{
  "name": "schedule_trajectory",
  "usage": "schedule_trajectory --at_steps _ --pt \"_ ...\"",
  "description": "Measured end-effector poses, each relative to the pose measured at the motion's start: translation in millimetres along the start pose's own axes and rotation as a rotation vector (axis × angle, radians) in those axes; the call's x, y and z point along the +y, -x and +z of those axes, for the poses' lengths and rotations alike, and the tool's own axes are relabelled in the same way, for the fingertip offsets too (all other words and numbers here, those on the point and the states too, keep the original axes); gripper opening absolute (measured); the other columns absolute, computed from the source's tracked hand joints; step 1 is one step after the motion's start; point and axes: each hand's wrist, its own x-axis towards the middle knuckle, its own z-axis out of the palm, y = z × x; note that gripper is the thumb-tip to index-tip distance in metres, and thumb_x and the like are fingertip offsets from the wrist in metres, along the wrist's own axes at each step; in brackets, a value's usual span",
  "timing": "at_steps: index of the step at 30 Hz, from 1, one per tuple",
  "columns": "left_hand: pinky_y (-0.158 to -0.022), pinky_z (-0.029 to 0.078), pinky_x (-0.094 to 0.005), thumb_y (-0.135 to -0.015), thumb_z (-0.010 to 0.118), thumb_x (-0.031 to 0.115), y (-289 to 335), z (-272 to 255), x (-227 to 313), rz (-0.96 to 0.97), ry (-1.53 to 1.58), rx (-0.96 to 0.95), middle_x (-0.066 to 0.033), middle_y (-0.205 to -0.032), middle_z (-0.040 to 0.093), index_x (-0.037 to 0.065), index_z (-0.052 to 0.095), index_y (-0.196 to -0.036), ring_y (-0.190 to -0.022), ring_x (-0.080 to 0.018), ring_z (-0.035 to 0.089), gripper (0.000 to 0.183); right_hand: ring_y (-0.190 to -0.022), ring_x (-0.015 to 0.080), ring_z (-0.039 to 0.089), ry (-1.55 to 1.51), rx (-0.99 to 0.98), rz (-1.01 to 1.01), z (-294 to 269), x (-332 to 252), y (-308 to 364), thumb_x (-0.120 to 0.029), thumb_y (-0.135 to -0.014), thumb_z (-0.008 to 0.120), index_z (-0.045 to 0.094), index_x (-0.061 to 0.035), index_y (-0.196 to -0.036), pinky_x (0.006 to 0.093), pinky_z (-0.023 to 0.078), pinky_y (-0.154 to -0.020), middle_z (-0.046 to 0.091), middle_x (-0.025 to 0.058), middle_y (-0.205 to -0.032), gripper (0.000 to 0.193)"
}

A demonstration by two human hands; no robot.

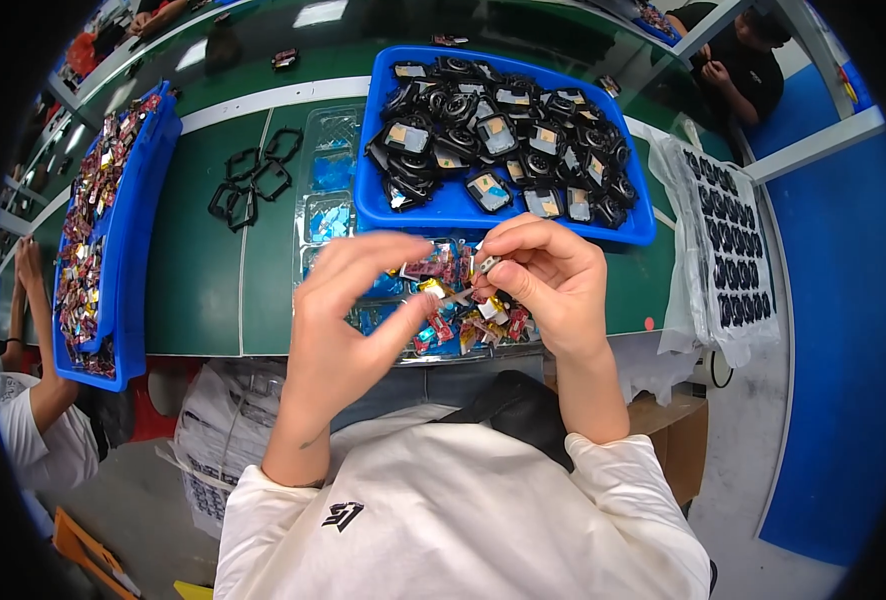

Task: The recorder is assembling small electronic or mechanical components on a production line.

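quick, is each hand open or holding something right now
Left hand: open, blurred, nothing clearly held.
Right hand: closed, pinching a small part between thumb and fingers.

Your white shirt (503, 510), on the near side of the blue tray (433, 213), bears a small black angular logo (343, 515). You can read no other lettering; any print on the coloured pieces (441, 326) just before that tray is too small.

Black frames (254, 181) clustered on green table (188, 290), left side. White tray (690, 255) with rows of black parts, far right. Blue floor strip (843, 350) beyond. Cardboard box (675, 445), plastic-wrapped bundle (220, 425) below table. Co-worker in black (753, 72), upper right.
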Motion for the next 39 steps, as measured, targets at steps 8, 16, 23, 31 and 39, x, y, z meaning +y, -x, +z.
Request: schedule_trajectory --at_steps 8,16,23,31,39 --pt "-0.069 0.049 -0.0273 -0.072 0.071 -0.002 17 3 3 -0.195 0.527 -0.068 -0.0103 -0.087 0.069 0.0 0.068 -0.091 -0.074 -0.0187 0.064 0.02 -0.077 0.0179 0.064 -0.03 0.102 0.075 11 -2 2 0.001 -0.084 0.062 0.055 0.0037 -0.094 0.0265 0.055 -0.065 0.063 0.0149 -0.089 0.012" --pt "-0.07 0.046 -0.0263 -0.071 0.073 0.0 12 2 -1 -0.003 0.274 0.016 -0.0075 -0.077 0.069 0.001 0.068 -0.077 -0.075 -0.0164 0.063 0.008 -0.086 0.0152 0.064 -0.061 0.015 0.093 18 -2 6 0.008 -0.078 0.065 0.048 0.0022 -0.107 0.0245 0.055 -0.068 0.062 0.0132 -0.093 0.034" --pt "-0.071 0.044 -0.0239 -0.07 0.075 0.003 16 -1 11 -0.32 0.566 0.052 -0.0056 -0.086 0.068 0.003 0.067 -0.077 -0.08 -0.0143 0.061 0.01 -0.086 0.0143 0.064 0.229 -0.001 -0.027 23 -5 9 0.006 -0.077 0.068 0.058 0.004 -0.099 0.0227 0.055 -0.069 0.062 0.0104 -0.094 0.024" --pt "-0.066 0.044 -0.0219 -0.069 0.072 -0.001 20 5 -2 -0.165 0.389 -0.054 -0.0035 -0.079 0.064 0.002 0.064 -0.079 -0.071 -0.0104 0.054 0.013 -0.06 0.0098 0.06 0.623 -0.003 -0.228 15 -4 7 -0.001 -0.071 0.074 0.07 -0.0008 -0.079 0.0215 0.047 -0.051 0.064 0.0048 -0.07 0.009" --pt "-0.061 0.043 -0.0225 -0.074 0.072 0.002 19 9 -1 -0.221 0.407 -0.086 -0.0044 -0.075 0.063 0.002 0.067 -0.079 -0.068 -0.0096 0.055 0.007 -0.057 0.01 0.056 0.645 0.006 -0.252 25 -11 3 0.002 -0.068 0.075 0.071 -0.0002 -0.083 0.0198 0.042 -0.049 0.065 0.0071 -0.074 0.016"
